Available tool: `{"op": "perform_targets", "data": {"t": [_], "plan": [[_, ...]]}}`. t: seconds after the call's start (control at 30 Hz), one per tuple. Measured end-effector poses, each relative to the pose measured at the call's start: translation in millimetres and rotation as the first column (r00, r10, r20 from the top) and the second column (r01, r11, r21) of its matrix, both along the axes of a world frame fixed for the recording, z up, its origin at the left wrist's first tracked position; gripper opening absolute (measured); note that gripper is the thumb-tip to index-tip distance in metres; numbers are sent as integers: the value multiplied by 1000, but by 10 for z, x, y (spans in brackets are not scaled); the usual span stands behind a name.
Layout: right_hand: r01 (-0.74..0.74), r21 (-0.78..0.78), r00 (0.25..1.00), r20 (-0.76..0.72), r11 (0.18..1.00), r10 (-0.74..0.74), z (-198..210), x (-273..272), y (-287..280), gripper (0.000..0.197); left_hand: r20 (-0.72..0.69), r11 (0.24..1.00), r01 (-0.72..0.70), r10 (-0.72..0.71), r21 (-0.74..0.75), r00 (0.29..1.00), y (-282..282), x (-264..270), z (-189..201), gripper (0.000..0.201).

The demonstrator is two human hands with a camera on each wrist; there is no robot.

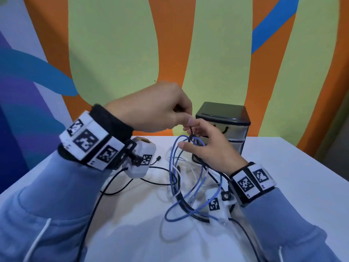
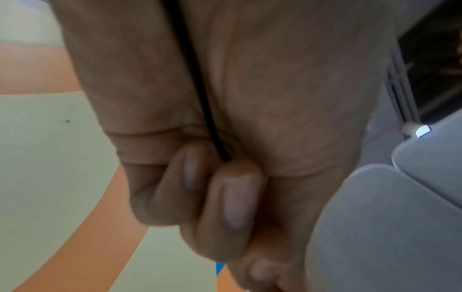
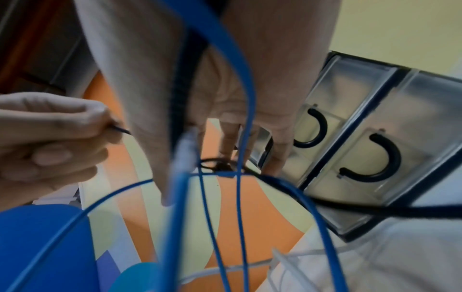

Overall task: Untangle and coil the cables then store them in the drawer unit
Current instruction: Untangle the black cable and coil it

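A tangle of blue cable (image 1: 176,167), black cable (image 1: 120,178) and thin white cable (image 1: 194,174) lies on the white table (image 1: 283,167). My right hand (image 1: 187,140) holds the blue loops (image 3: 246,98) and a black strand lifted in front of the drawer unit (image 1: 222,127). Just above it, my left hand (image 1: 186,120) pinches the end of the black cable (image 2: 197,79) with its fingers (image 2: 232,197) curled round it. In the right wrist view the left hand (image 3: 62,138) grips that thin black strand (image 3: 121,130) beside a small black knot (image 3: 220,166) at my right fingertips (image 3: 277,158).
The drawer unit (image 3: 362,138) has clear drawers with black U-shaped handles, all closed, and stands at the table's back edge against a painted orange and green wall. A loose black connector end (image 1: 159,158) lies left of the tangle. Table edges fall away left and right.
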State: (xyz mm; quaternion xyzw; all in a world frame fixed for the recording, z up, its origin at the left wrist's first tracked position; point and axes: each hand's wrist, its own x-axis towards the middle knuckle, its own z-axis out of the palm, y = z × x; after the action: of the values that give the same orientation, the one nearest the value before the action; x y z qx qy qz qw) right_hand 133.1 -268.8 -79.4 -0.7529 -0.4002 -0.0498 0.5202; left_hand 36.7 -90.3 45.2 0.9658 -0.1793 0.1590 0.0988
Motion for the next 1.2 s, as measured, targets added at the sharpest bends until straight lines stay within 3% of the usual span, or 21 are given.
{"op": "perform_targets", "data": {"t": [0.1, 0.17, 0.37, 0.43, 0.53, 0.6, 0.77, 0.97, 1.1, 1.2], "plan": [[81, 40, 997, -6, 996, -81, -49, 44, 25, 26, -63, 975, 112, -126, -190, 990, 81, -128, 111, 24], [114, 65, 993, -46, 991, -111, -53, 26, 47, 20, -58, 965, 145, -162, -220, 985, 128, -162, 156, 25], [45, 96, 959, -282, 994, -16, -17, -34, 36, 47, 56, 932, 135, -123, -337, 991, 159, -4, 67, 26], [10, 131, 961, -277, 991, 27, 1, -55, 22, 51, 115, 939, 65, -28, -337, 993, 190, 134, -20, 26], [-8, 209, 965, -255, 978, 62, 62, -53, -5, 36, 155, 939, -116, 173, -323, 973, 328, 277, -106, 28], [-1, 226, 958, -279, 974, 65, 86, -56, -24, 29, 151, 933, -178, 234, -313, 960, 390, 292, -123, 28], [31, 208, 960, -280, 978, 30, 71, -74, -37, 42, 207, 922, -266, 329, -282, 922, 403, 273, -119, 26], [57, 272, 932, -360, 961, 47, 104, -77, -47, 24, 233, 930, -229, 300, -288, 925, 402, 289, -106, 26], [105, 351, 885, -459, 930, 73, 152, -72, -55, 12, 240, 934, -276, 328, -225, 914, 401, 290, -117, 25], [129, 374, 845, -527, 919, 96, 146, -37, -46, 15, 165, 956, -103, 152, -273, 974, 371, 234, -81, 23]]}}
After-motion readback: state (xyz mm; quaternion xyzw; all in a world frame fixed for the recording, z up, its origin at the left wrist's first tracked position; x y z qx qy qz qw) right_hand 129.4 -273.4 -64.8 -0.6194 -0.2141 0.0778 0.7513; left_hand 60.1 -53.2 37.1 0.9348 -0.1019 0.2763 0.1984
